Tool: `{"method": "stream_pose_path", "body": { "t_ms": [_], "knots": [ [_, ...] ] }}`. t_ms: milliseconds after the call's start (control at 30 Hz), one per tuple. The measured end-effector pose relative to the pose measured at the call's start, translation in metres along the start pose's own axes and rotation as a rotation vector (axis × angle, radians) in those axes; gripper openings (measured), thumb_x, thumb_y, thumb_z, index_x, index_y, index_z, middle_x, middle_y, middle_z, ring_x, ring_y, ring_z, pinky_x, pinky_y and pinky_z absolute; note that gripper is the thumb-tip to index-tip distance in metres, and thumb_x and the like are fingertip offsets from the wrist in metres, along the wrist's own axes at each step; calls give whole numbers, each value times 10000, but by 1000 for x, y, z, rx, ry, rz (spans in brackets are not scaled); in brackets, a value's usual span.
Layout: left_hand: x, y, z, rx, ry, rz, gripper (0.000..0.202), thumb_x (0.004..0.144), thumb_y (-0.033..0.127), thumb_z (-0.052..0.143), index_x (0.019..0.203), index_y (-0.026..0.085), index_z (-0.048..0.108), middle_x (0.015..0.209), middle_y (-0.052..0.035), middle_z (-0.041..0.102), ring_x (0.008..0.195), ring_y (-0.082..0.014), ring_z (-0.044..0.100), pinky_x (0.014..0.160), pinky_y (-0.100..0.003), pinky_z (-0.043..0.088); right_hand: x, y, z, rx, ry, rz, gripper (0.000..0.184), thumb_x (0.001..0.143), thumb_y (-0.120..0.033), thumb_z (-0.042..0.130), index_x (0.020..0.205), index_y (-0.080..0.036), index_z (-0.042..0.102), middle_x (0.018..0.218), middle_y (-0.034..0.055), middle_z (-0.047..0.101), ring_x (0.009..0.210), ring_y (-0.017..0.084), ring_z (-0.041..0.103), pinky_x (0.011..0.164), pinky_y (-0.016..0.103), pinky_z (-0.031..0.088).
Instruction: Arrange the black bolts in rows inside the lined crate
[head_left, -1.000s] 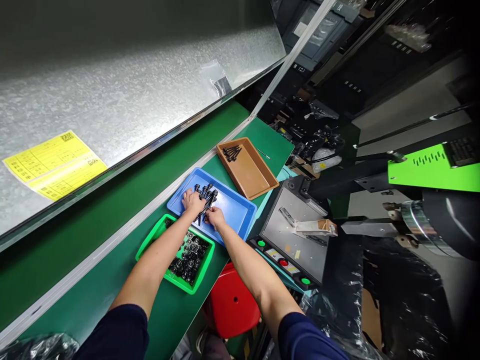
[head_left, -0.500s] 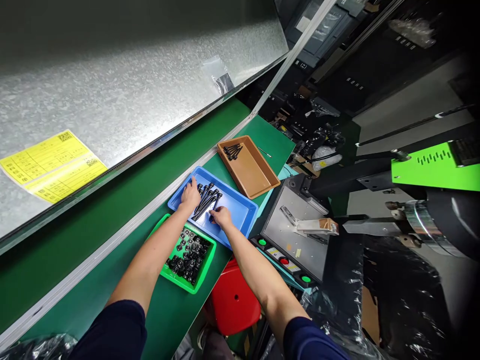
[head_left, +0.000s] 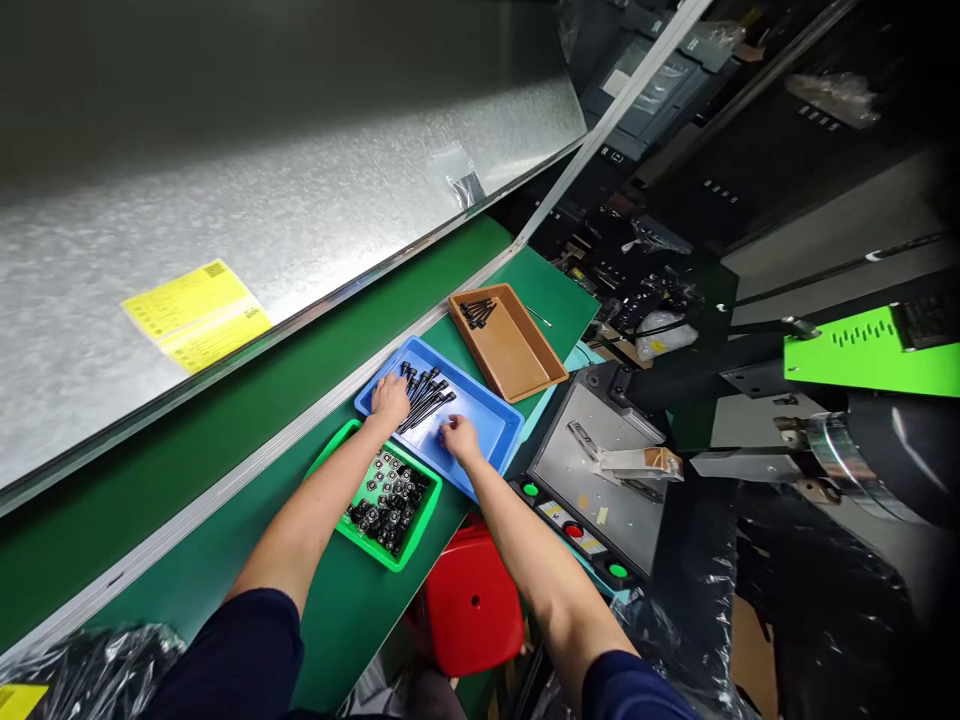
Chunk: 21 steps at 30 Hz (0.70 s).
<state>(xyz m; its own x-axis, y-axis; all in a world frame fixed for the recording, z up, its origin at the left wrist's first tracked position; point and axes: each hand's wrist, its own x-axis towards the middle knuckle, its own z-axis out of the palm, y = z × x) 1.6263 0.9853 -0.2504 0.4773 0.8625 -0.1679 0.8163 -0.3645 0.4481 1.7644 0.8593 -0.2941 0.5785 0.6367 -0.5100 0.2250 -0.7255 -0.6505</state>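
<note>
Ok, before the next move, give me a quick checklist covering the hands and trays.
1. Black rods inside the blue tray: ok.
2. Rods lined up evenly: not ok, they fan at differing angles.
3. Left hand at the bundle: ok; whether its grip is closed, cannot tell.
4. Right hand apart from the bundle: ok, over the same tray; anything in its grip, cannot tell.
5. Separate rods within the brown tray: ok.
6. Small black parts inside the green bin: ok.
</note>
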Motion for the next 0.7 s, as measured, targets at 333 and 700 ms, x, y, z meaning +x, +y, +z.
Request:
{"method": "stream_pose_path", "body": {
  "t_ms": [333,700],
  "knots": [
    [-214,29,-44,-462,343,12,231,825,140,522,995,196,668,1124,-70,680,1094,-198,587,1012,-345,424,-168,60,-40,538,44,-183,481,652,-449,692,1005,-134,602,754,30,641,593,142,615,482,229,479],
    [-617,-13,29,-455,163,-632,235,741,123,559,885,204,727,964,-35,731,944,-196,656,865,-277,470,-332,245,18,331,-509,54,438,487,-441,745,814,-225,551,661,35,653,591,224,672,479,319,542]
  ]
}}
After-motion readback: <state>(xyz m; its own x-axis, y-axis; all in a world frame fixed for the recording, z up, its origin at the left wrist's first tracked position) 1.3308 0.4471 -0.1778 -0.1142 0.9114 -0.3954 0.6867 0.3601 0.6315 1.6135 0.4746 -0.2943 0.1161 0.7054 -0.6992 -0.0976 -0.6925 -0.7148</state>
